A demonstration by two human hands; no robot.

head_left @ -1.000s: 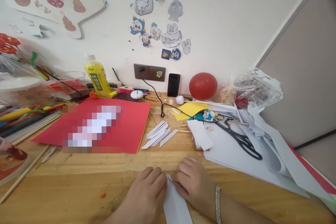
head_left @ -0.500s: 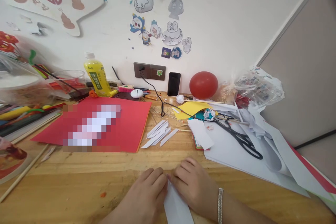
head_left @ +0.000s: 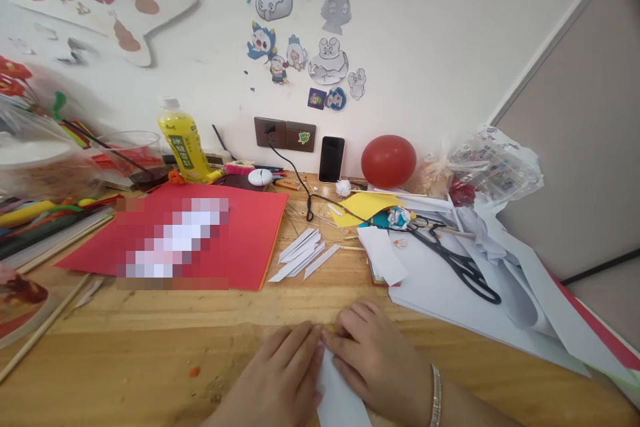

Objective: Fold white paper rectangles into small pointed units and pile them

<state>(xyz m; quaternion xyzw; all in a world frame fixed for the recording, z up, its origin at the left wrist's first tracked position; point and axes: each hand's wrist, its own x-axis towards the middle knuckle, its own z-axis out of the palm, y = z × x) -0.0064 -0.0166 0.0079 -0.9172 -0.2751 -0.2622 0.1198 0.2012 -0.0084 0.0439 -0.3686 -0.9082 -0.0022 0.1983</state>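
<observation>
The left hand [head_left: 275,377] and right hand [head_left: 375,363], both curled, grip the far end of a white paper [head_left: 341,393] on the wooden table [head_left: 140,340]. Narrow white strips [head_left: 300,253] lie beyond them.

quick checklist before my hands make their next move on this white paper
1. Left hand on the white paper: ok, fingers at its left edge.
2. Right hand on it: ok, fingers near the far tip.
3. Far tip neatly creased: cannot tell, fingers cover it.
4. Near end flat: cannot tell, it runs out of the picture.
5. Scissors away from both hands: ok, lying off to the right.
6. Table free of scraps: not ok, an orange bit lies left of the hands.
</observation>
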